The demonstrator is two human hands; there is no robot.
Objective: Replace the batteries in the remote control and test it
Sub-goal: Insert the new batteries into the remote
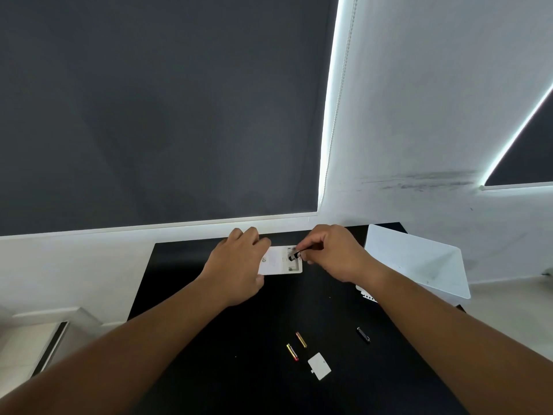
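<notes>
Presently, entry one: remote control (279,263), white, flat, button face down on the black table (209,339), long axis running left to right. The left hand (236,265) grips its left end, fingers curled over the far edge and thumb at the near edge.

Entry two: battery compartment (291,267), uncovered, at the remote's right end.

Entry three: dark battery (294,255), lower end in the compartment, upper end pinched between thumb and forefinger of the right hand (335,256). That hand sits just right of the remote and is the nearer one to the compartment. The battery's axis slants up and rightward, not flat in the compartment. Whether it is going in or coming out cannot be told.

Entry four, all well nearer the person than the remote:
- two gold batteries (301,339), side by side
- white cover (319,366), just beside them
- second dark battery (363,334), off to the right
</notes>
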